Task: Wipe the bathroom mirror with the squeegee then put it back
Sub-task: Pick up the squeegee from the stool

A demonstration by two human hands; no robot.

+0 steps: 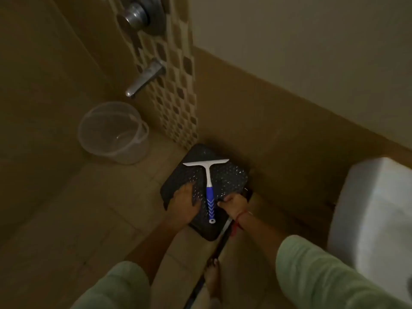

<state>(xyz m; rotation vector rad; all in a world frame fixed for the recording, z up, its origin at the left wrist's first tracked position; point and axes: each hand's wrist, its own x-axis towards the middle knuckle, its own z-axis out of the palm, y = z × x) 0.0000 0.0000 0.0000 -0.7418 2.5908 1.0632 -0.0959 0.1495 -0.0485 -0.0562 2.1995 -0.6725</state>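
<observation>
A squeegee (209,185) with a white blade and a blue-and-white handle lies flat on a black perforated stool (229,175) in the corner of the bathroom floor. My left hand (186,205) rests flat on the stool's top, just left of the handle, fingers spread. My right hand (234,205) is just right of the handle with its fingers curled, thumb pointing toward the handle; whether it touches the handle is unclear. Neither hand grips the squeegee. No mirror is in view.
A clear plastic bucket (113,132) stands on the tiled floor at left, under a metal tap (145,78) on the mosaic wall strip. A white toilet tank (374,210) fills the right side. My bare foot (213,279) is on the floor below the stool.
</observation>
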